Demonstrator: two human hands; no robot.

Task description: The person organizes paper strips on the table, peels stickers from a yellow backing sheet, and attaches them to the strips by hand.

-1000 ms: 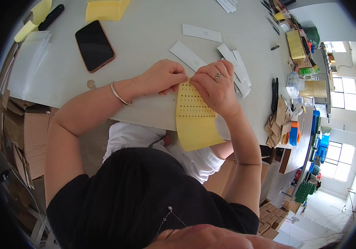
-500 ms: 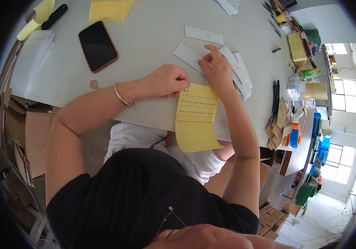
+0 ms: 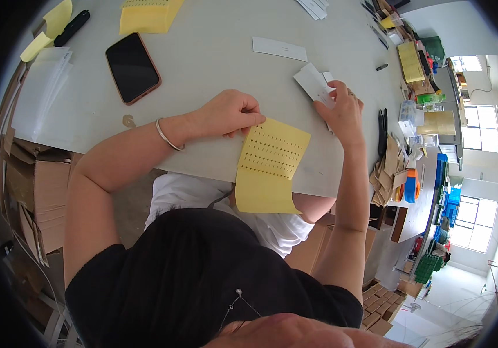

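My left hand (image 3: 234,114) is closed, pinching the upper left corner of a yellow sheet (image 3: 267,191). Rows of small dark marks cover the sheet's upper half, and its lower part hangs past the table's near edge over my lap. To the right, my right hand (image 3: 343,113) curls its thumb and fingers around a small pile of white card strips (image 3: 311,81). Part of the pile is hidden under that hand. One loose white strip (image 3: 279,49) lies flat on the table, farther off and to the left of the pile.
A dark phone (image 3: 133,68) lies left on the table (image 3: 214,64). More yellow sheets (image 3: 149,17) and white strips (image 3: 313,7) lie at the far side. White bags (image 3: 43,93) and a black pen-like object (image 3: 72,28) are far left; black-handled scissors (image 3: 382,133) lie right.
My right hand has moved right, and the slanted white strip beside it has come onto the pile, which is now gathered closer together. My left hand keeps its pinch; the yellow sheet swings slightly left.
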